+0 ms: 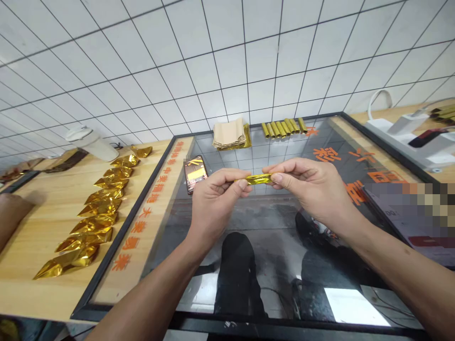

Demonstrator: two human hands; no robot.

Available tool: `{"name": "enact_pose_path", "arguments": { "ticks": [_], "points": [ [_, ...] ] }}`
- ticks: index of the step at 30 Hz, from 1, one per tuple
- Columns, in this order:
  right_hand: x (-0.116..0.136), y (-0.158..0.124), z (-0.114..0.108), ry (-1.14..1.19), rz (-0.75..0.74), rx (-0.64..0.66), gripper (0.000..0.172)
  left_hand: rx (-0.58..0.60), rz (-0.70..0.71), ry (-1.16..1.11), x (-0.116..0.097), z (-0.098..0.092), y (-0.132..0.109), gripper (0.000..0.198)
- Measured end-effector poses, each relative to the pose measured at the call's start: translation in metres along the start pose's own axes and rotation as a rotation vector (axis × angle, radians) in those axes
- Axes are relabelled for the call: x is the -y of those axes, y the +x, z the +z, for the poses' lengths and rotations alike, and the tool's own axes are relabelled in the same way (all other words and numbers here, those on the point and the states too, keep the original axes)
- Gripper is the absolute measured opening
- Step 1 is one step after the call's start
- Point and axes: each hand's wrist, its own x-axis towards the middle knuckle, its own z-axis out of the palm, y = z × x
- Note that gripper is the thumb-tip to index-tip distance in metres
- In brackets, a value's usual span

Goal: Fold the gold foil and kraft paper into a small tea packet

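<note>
Over the glass tabletop [263,213], a small rolled piece of gold foil paper [259,179] is stretched level between my two hands. Thumb and fingers of my left hand [218,194] pinch its left end. The right end is pinched the same way by my right hand [309,182]. Behind the hands lies a stack of foil paper sheets [230,134], tan side up with gold showing at the edge. To its right several rolled gold tubes [282,128] lie side by side.
Folded gold foil pieces [95,206] line the wooden table [39,227] at left, near a white lidded cup [95,142]. A phone [195,174] lies by my left hand. At right are a tablet-like screen [398,222] and a white power strip [401,137]. Another person's arm [12,218] shows far left.
</note>
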Motion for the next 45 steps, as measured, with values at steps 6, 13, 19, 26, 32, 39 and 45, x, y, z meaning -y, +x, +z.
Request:
{"name": "enact_pose_path", "arguments": {
  "ticks": [6, 13, 19, 26, 32, 39, 45],
  "points": [
    [0.002, -0.003, 0.000, -0.058, -0.116, 0.008, 0.005, 0.059, 0.247, 0.321, -0.004, -0.003, 0.000, 0.014],
    [0.006, -0.009, 0.004, -0.117, -0.186, 0.045, 0.005, 0.080, 0.458, 0.522, -0.006, -0.005, 0.001, 0.015],
    [0.008, -0.011, 0.005, -0.204, -0.232, 0.050, 0.007, 0.087, 0.418, 0.508, -0.002, -0.006, 0.000, 0.013],
    [0.003, -0.008, 0.004, -0.145, -0.168, 0.036, 0.005, 0.084, 0.299, 0.392, 0.005, -0.009, 0.003, 0.008],
    [0.003, -0.002, 0.000, -0.054, -0.103, -0.012, 0.007, 0.036, 0.244, 0.287, 0.001, -0.008, 0.004, 0.005],
    [0.001, 0.004, -0.002, 0.018, 0.009, 0.034, 0.018, -0.025, 0.268, 0.291, 0.001, -0.008, 0.001, 0.007],
    [-0.007, 0.008, -0.005, 0.085, 0.051, 0.011, 0.025, -0.024, 0.174, 0.140, 0.003, -0.003, 0.003, 0.011]
  ]
}}
